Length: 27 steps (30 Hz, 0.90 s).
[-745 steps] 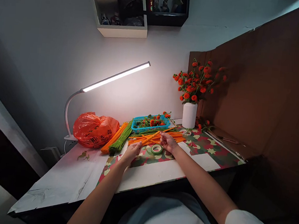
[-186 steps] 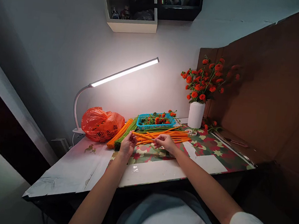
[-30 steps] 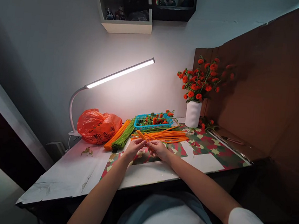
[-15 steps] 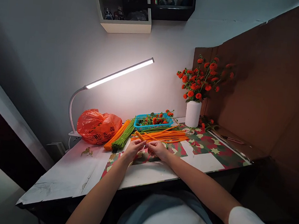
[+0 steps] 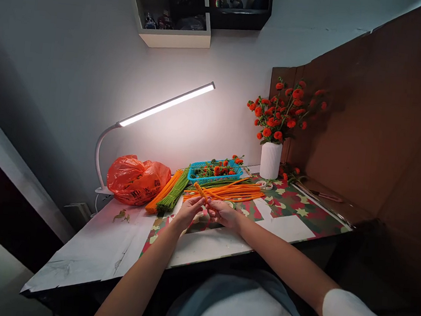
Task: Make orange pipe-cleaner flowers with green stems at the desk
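Note:
Close together over the front of the patterned mat, my left hand (image 5: 189,210) and my right hand (image 5: 222,213) both pinch an orange pipe cleaner (image 5: 199,190). Its upper part looks coiled and points up and to the left, away from me. Where it passes between the fingertips, the lower end is hidden. Just beyond my hands, loose orange pipe cleaners (image 5: 240,190) lie spread on the mat. To their left are a green pipe cleaner bundle (image 5: 174,191) and an orange bundle (image 5: 162,193).
Behind the loose stems stands a blue basket (image 5: 200,179) of orange flowers. A white ribbed vase (image 5: 270,161) holds more flowers. An orange plastic bag (image 5: 137,180) sits by the clamped lamp (image 5: 167,105). Rolls of tape (image 5: 265,185) and a cutting tool (image 5: 328,196) lie to the right.
The orange piece between my hands is tilted more upright, and its coiled turns show more clearly. My right fingers have shifted slightly around it; my left hand stays nearly in place.

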### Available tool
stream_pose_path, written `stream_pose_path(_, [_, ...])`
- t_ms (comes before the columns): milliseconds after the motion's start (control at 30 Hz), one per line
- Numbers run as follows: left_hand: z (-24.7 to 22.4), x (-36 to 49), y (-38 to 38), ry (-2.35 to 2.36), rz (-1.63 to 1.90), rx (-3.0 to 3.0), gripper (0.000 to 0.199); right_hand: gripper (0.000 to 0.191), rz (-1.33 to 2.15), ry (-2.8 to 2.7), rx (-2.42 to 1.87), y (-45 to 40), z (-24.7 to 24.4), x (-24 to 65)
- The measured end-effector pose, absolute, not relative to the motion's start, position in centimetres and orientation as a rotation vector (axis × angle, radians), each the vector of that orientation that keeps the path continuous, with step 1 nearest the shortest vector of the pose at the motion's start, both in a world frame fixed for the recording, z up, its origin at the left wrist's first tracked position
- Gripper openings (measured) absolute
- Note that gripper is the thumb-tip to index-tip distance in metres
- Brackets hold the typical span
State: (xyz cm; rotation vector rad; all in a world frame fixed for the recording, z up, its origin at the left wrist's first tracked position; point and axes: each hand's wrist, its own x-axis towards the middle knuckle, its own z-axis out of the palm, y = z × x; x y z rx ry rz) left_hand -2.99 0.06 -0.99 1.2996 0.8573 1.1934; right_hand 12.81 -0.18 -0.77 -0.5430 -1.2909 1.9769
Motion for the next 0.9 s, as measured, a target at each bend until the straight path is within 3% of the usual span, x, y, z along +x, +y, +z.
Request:
stream_pose_path(200, [-1.6, -2.8, 0.4, 0.967, 1.278, 1.381, 0.048, 0.051, 1.681, -1.344, -0.656, 0.1, -1.7, 12.1])
stream_pose_path(667, [-1.4, -2.5, 0.0, 0.924, 1.240, 1.283, 0.037, 0.050, 1.352, -1.469, -0.730, -0.1, -2.3, 11.4])
stream_pose_path(900, [-0.9, -2.2, -0.2, 0.809, 1.184, 1.185, 0.039, 0.049, 1.530, -1.415, -0.671, -0.2, -2.0, 11.6])
